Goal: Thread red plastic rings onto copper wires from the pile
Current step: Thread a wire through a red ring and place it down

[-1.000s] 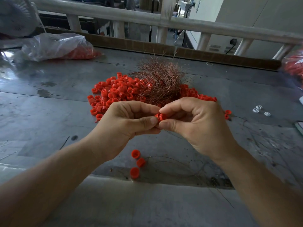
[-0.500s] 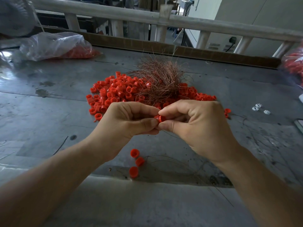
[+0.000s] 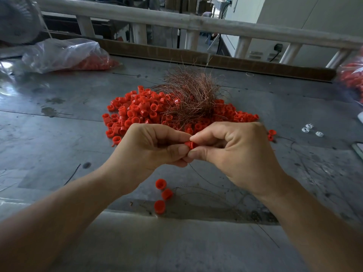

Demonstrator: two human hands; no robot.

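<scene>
Over the near part of the table (image 3: 59,134), close together: left hand (image 3: 149,148) and right hand (image 3: 235,154), forefinger tips touching, both pinching one red ring (image 3: 191,144) between thumb and forefinger. Most of that ring buried under the fingers, only a sliver showing. Can't make out any wire going through it, too thin + covered. Faint thin wire strand (image 3: 206,191) on the tabletop below the hands, hard to trace. Top left, blurry grey round thing (image 3: 15,18), cut off by the frame edge, no idea what tbh.

Containers: clear plastic bag (image 3: 64,54) far left, on its side, w/ more red rings inside. At the right edge, second bag (image 3: 351,75), mostly cut off, red stuff in it too.

Just behind the hands, pile of red rings (image 3: 137,110) loose on the table, w/ a bundle of copper wires (image 3: 192,95) on its back-middle. Three loose rings (image 3: 164,194) nearer the front edge, below the left hand. Few small white bits (image 3: 310,130) off to the right, well apart from the pile.

Surface: grey, scuffed, stained. Pale railing (image 3: 176,18) along the back, brown strip (image 3: 235,61) under it, white wall w/ a plug (image 3: 278,47) beyond.
</scene>
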